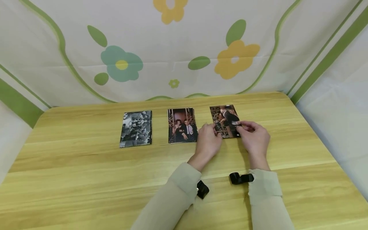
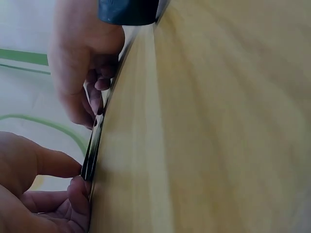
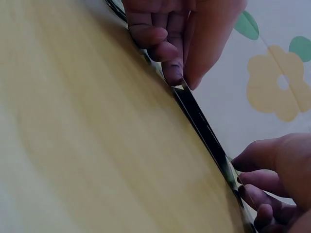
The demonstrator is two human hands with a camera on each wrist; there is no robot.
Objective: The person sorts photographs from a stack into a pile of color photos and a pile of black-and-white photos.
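On the right of the table lies a small stack of photo cards [image 1: 225, 121], its top picture showing a figure in dark clothes. My left hand [image 1: 208, 139] holds the near left corner of the stack, thumb above and curled fingers at the edge in the left wrist view. At the right edge, my right hand [image 1: 255, 137] pinches the cards between thumb and fingers. The right wrist view shows the stack's dark edge [image 3: 204, 126] running between both hands, low over the wood. Beside the left hand is a middle stack of photo cards [image 1: 181, 126] showing two seated people.
A third stack, topped by a black-and-white photo [image 1: 136, 127], lies to the left on the wooden table [image 1: 86, 179]. A white cloth [image 1: 172, 48] with printed flowers hangs behind the table's far edge. Black wrist cameras [image 1: 240, 178] jut from both sleeves.
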